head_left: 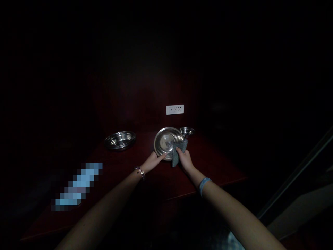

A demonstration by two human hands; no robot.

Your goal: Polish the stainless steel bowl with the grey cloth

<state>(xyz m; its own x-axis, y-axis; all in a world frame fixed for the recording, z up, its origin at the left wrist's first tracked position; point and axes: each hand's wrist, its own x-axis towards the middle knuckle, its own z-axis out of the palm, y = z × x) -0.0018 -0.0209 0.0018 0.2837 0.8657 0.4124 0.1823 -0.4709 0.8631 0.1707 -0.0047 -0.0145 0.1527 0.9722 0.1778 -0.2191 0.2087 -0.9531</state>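
Steel bowl [162, 141], head view: near ctr, tilted over dark red surface [213, 166], its open side toward camera; can't tell if its base touches down. L hand [153, 162] pinches the lower rim, thumb inside, fingers mostly hidden. R hand [186, 161] pinches gray cloth [175, 159] w/ thumb on top, cloth against bowl's R side. Small metal bowl [187, 131] just behind, to R; stack of metal dishes [120, 140] well apart, to L. White socket plate [175, 109] on wall [145, 104] behind. Blue pixelated patch [80, 184] front L, ID unclear.
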